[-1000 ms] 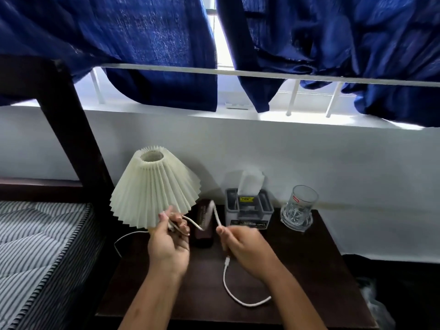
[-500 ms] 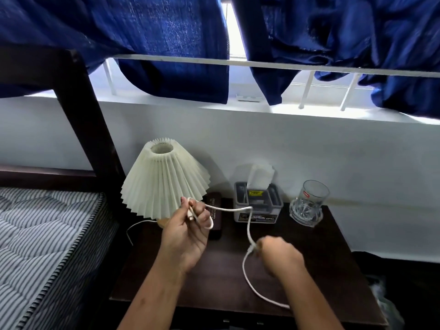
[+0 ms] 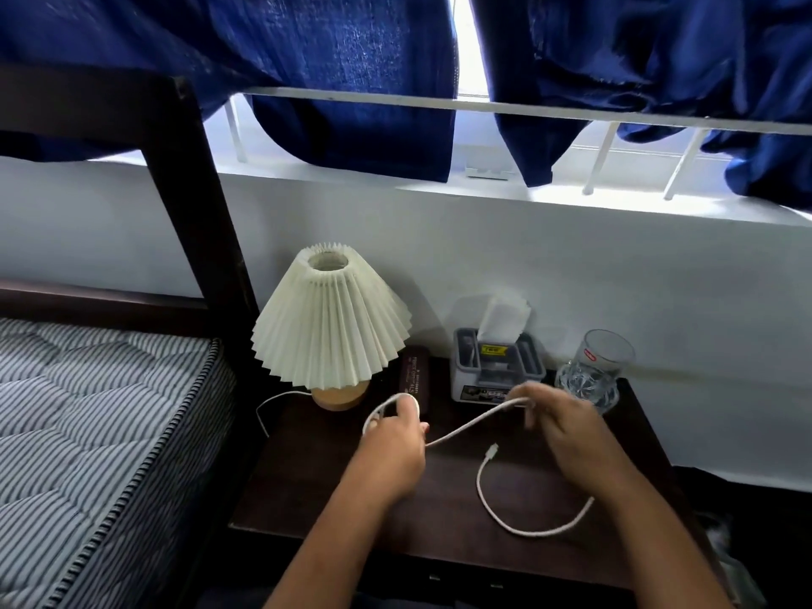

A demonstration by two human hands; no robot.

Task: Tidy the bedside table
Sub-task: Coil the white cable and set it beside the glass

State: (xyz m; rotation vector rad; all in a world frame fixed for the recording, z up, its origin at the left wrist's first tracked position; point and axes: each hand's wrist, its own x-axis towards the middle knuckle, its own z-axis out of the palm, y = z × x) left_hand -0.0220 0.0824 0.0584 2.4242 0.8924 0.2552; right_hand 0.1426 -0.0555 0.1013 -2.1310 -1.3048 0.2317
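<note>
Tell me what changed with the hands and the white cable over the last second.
The right hand slid along the white cable and drew away to the right, toward the tissue box, so a stretch of cable now spans between the hands. The left hand kept holding its loop of cable. The cable's free end lies curved on the bedside table. The lamp, tissue box and glass stayed put.

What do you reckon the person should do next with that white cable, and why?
Probably swing the right hand across to lay another turn onto the loop the left hand holds. The white cable runs between both hands, and its free tail lies loose on the bedside table.
</note>
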